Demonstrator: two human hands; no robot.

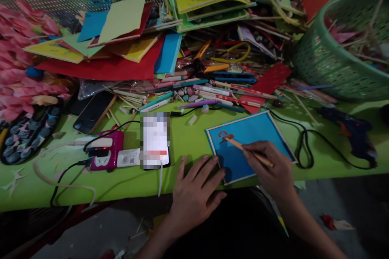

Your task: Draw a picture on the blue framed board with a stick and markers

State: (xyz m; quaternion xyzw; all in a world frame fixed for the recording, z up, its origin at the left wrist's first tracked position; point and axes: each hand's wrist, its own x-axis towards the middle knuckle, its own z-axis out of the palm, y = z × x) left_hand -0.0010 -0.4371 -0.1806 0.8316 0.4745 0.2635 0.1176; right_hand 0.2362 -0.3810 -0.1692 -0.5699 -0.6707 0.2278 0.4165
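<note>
Blue board [252, 141], green table [188, 137], perforated green basket [322, 60]

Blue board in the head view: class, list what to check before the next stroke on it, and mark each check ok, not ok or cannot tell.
1. Blue board lies flat on the green table: ok.
2. Left hand rests its fingertips on the board's near left corner: ok.
3. Right hand pinches the thin stick, tip at the red mark: ok.
4. Paint on the stick's tip: cannot tell.
5. Black cable loops close beside the board's right edge: not ok.
6. Glue gun lies apart, to the right: ok.
</note>
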